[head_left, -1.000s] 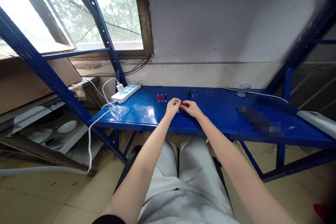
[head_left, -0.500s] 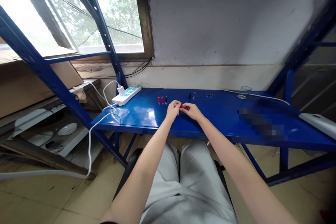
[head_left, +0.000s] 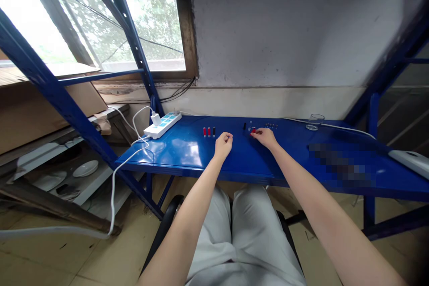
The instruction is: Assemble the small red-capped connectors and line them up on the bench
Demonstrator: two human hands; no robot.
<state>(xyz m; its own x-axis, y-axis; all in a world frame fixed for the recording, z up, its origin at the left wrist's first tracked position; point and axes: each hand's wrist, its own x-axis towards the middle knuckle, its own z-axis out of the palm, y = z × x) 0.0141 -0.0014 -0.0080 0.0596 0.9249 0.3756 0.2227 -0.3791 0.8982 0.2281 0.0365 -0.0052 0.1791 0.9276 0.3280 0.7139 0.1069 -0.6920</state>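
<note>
Blue metal shelf top is seen across the mid frame in the head view, w/ both bare forearms stretched up from the bottom edge.

The right hand is laid at centre frame, slightly right, fingers drawn narrow to a pinch on a small red part; the part is seen at the fingertips, resting on or just above the blue surface, which of the two can't be told. Just beside it, to the upper left, a small black part is stood upright, and a row of tiny dark pieces is seen just to the upper right.

The left hand is rested on the shelf left of centre, fingers curled loosely inward; whether anything is held inside can't be told. Three small upright parts, two red and one black, are lined up near it, to the upper left.

Further left a white power strip w/ a plug and white cable is laid. A clear glass is stood at right, near the wall. A blurred patch is seen at lower right on the shelf.
</note>
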